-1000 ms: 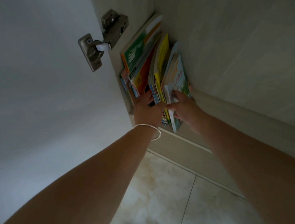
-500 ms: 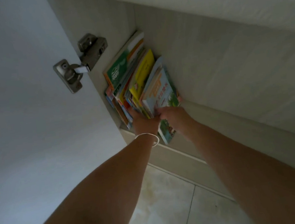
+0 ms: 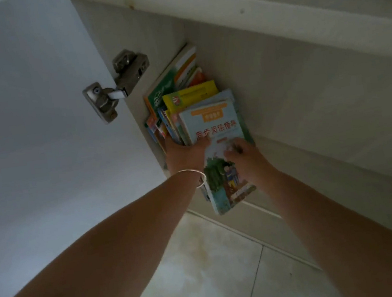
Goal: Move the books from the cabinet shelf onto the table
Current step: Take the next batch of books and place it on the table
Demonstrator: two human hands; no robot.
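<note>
- Where the pale floor tiles (image 3: 205, 270) run nearest, 2 bare forearms reach up toward the cabinet.
- Left hand (image 3: 183, 154), a thin bangle (image 3: 197, 175) at its wrist, grips the stack of books (image 3: 198, 113) from the left.
- Right hand (image 3: 243, 157) grasps the front book (image 3: 217, 131), fingers curled on its cover.
- Books overhang the shelf edge (image 3: 297, 219).
- Beyond, a metal hinge (image 3: 115, 84) joins the open door (image 3: 26, 119).

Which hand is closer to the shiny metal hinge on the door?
Left. The left hand grips the books' lower ends, below and right of the hinge; the right hand holds the front book's cover, farther right.
</note>
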